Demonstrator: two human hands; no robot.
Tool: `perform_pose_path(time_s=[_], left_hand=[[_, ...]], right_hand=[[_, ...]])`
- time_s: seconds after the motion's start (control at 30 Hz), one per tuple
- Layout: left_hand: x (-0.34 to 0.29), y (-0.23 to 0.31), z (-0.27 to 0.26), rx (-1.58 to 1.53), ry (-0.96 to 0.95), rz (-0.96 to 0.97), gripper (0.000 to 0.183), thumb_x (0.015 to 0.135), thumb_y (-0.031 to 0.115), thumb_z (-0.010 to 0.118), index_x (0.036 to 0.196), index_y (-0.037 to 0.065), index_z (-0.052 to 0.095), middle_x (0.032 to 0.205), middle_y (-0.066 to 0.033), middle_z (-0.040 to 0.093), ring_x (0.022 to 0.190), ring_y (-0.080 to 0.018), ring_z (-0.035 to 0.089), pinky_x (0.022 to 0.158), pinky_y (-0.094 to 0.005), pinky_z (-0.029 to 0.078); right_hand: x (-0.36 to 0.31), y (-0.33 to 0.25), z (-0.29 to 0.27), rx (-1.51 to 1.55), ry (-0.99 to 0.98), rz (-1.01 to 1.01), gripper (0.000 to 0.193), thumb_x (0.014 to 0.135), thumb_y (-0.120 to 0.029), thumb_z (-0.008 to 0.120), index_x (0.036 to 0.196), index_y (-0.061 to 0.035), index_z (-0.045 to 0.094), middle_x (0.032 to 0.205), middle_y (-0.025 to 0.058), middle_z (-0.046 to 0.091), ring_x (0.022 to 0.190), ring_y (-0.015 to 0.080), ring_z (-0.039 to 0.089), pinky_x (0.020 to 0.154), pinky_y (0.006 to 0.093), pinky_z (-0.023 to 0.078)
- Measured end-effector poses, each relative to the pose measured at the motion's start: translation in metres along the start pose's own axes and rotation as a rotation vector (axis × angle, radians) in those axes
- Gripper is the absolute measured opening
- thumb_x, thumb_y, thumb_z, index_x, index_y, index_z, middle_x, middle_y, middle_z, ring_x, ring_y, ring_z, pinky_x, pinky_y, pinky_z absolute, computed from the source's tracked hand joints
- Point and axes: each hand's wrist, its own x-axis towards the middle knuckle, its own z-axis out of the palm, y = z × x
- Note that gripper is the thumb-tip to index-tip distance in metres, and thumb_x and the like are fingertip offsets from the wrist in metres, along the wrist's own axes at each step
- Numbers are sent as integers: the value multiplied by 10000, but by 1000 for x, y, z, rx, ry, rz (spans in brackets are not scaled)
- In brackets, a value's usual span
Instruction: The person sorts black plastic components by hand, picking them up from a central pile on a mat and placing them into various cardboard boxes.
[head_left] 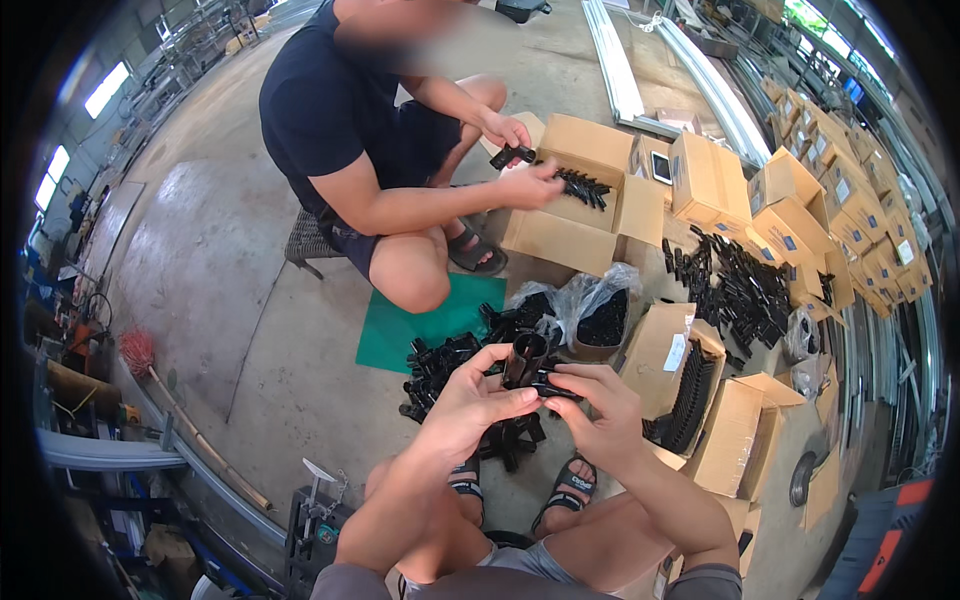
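Note:
In front of me my left hand [465,408] is closed round a short black tube fitting [526,355], its round open end turned up. My right hand [602,412] pinches a small black part [553,386] against the side of that fitting; exactly how the two join is hidden by my fingers. Just beyond and below my hands lies a pile of similar black fittings [432,368] on the floor. A plastic bag [598,292] of small black pieces sits in a box behind my right hand.
Across from me a person [340,130] sits holding a black fitting over an open carton [560,238] of black parts. Loose black parts [735,285] lie at right, near an open box [655,350] and stacked cartons [835,190]. A green sheet [385,335] lies on the floor.

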Motion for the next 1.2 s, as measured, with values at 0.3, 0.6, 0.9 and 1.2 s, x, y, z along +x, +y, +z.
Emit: perform_pose_path(time_s=[0.3, 0.6, 0.9, 1.2], left_hand=[[1, -1, 2, 149, -75, -10, 440, 863, -33, 754, 1241, 75, 556, 1058, -39, 681, 988, -123, 658, 853, -254, 550], [3, -9, -9, 264, -173, -8, 492, 838, -3, 796, 1266, 47, 557, 1103, -43, 690, 982, -108, 663, 894, -266, 542], [-29, 6, -15, 306, 47, 103, 423, 852, -56, 755, 1213, 35, 555, 1027, -75, 724, 875, -117, 708, 732, -215, 563], [-34, 10, -44, 230, 398, 226, 417, 870, -114, 695, 1241, -26, 527, 1068, -151, 702, 953, -202, 718, 856, -298, 588]], right_hand=[[-2, -18, -11, -198, -47, -55, 357, 788, -78, 798, 1120, -10, 686, 1077, 149, 687, 973, 336, 673, 829, 395, 553], [-13, -25, -19, -325, -71, -167, 383, 770, -96, 799, 1116, -6, 664, 1056, 127, 690, 949, 334, 665, 818, 400, 550], [2, -3, -14, 75, -69, 143, 278, 903, -147, 710, 1138, -3, 671, 1075, 176, 698, 984, 301, 681, 820, 375, 535], [-27, 241, 84, -469, -534, 410, 218, 963, -170, 547, 1026, -37, 708, 999, 207, 714, 927, 413, 679, 817, 512, 535]])
